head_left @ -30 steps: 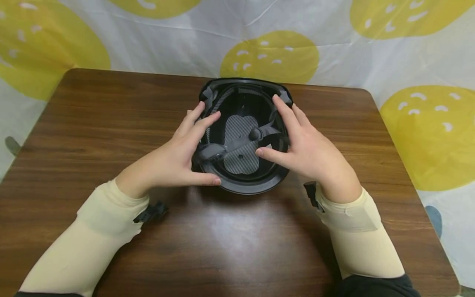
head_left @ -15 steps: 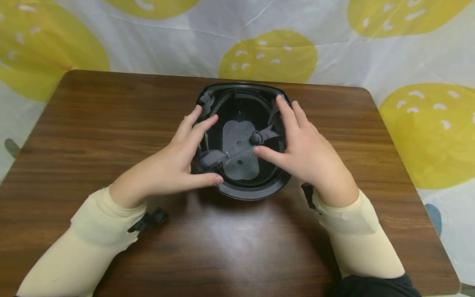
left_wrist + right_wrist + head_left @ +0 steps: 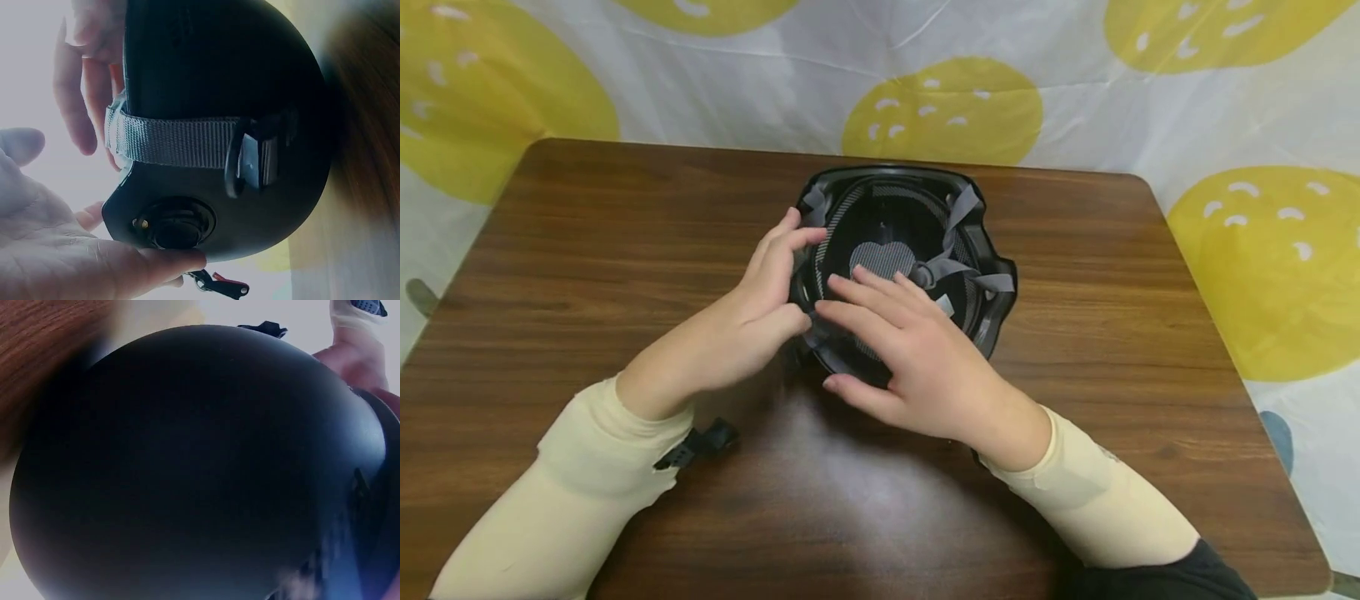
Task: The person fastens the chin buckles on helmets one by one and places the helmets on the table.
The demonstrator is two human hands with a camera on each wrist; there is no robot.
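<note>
The left hand grips the left rim of the black helmet, fingers curled over the edge and thumb against the shell. The helmet lies upside down at mid tabletop, grey straps inside. The right hand reaches across its opening, fingers straight and spread, gripping nothing.

No readable txt or labels anywhere (helmet incl.).

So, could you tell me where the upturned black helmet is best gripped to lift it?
Probably by the helmet rim at its free right side: it lies opening-up, so fingers can hook over the edge there. The left hand already grips the opposite rim.
</note>
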